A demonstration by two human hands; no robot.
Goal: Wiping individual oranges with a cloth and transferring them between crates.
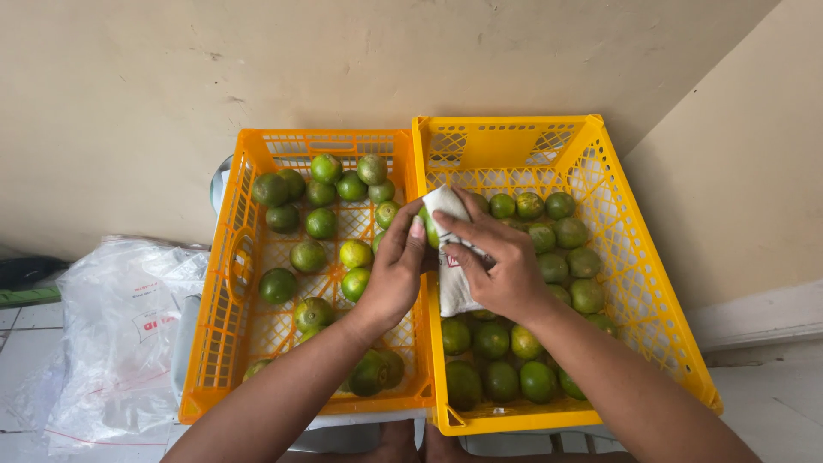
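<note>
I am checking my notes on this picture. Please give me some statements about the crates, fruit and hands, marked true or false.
1. Both crates are yellow-orange plastic. True: left crate, right crate.
2. The right hand presses a white cloth. True.
3. The left hand rests on the floor. False: it holds a green citrus fruit against the cloth.
4. The left crate is empty. False: it holds green citrus.
5. A clear plastic bag lies left of the crates. True.

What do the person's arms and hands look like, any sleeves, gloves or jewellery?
Both arms are bare up to the frame's lower edge: no sleeves in view. The left hand and right hand are ungloved, with no rings, watch or bracelets visible. The nails are short and unpainted.
</note>
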